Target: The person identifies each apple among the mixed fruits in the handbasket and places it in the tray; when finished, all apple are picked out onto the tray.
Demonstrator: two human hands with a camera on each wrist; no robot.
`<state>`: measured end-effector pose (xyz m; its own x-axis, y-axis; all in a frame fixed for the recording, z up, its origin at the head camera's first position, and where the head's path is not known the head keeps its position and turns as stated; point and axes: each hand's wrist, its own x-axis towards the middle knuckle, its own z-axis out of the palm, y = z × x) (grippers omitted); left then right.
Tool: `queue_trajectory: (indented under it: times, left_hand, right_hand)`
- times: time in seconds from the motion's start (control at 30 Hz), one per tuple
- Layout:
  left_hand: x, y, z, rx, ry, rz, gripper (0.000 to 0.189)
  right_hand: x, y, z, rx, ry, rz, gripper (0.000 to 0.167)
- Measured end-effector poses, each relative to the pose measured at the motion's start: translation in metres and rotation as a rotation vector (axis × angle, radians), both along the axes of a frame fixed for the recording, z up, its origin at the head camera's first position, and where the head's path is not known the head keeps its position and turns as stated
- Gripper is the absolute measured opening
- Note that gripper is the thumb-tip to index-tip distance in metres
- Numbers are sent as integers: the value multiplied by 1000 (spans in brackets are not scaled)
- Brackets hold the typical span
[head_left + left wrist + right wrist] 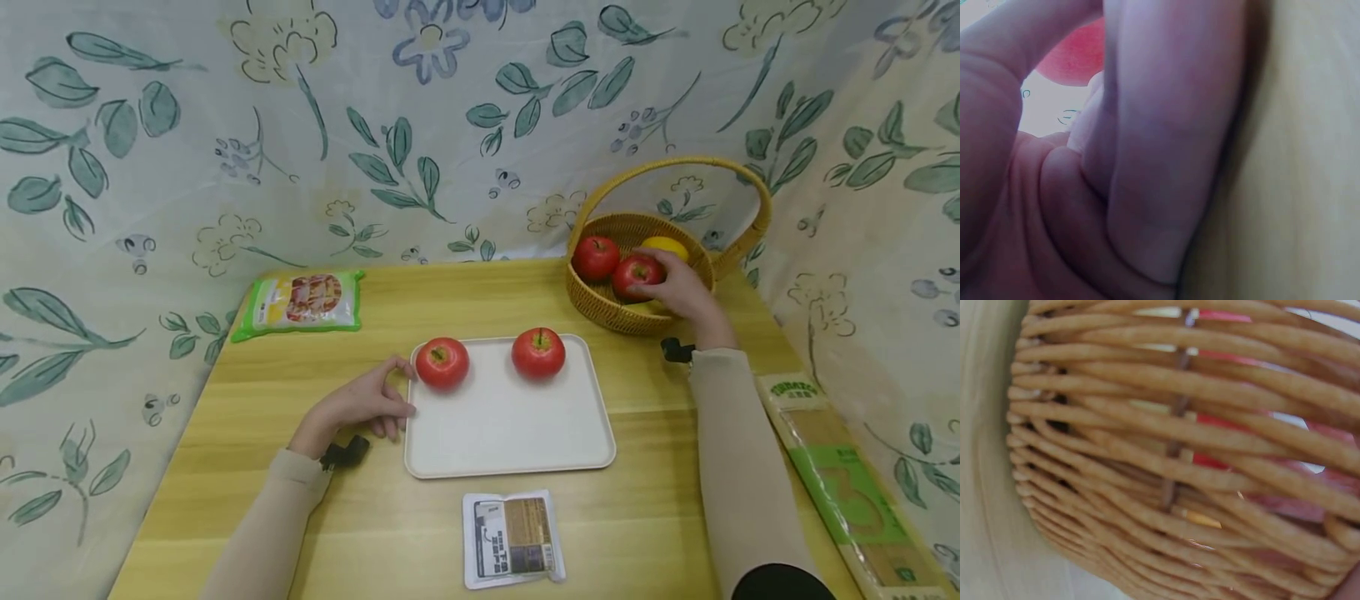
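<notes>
My left hand [365, 402] holds the left rim of a white rectangular tray [495, 433], its fingers bent. A red apple [442, 363] sits on the tray close to those fingers, and a second apple [538, 353] lies near the far right corner. Inside a woven basket [622, 315], my right hand [681, 287] grips a red apple [637, 275]. Another apple [596, 258] is beside it, and a yellow fruit [666, 247] shows partly behind the hand. Basket weave [1147, 425] fills the right wrist view, hiding most of the hand there.
A green food packet [303, 302] lies at the back left. Near the front edge is a small white pouch [513, 537]. A long noodle packet [847, 492] runs along the right edge. The basket's tall handle [667, 163] arches above it, against patterned cloth.
</notes>
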<state>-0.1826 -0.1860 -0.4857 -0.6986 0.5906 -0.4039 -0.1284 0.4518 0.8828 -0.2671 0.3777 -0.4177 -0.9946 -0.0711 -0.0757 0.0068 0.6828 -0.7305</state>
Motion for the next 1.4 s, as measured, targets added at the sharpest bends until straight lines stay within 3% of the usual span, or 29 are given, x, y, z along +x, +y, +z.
queue_trajectory:
  times: [0.73, 1.13, 1.4]
  left_hand:
    - [2, -1, 0, -1, 5, 1, 66]
    - [1, -1, -2, 3, 2, -4, 66]
    - [-1, -1, -2, 2, 8, -6, 66]
  right_hand:
    - [-5, -2, -3, 69, -46, -46, 80]
    - [-3, -2, -2, 104, -26, -74, 81]
    - [3, -3, 4, 38, 39, -128, 81]
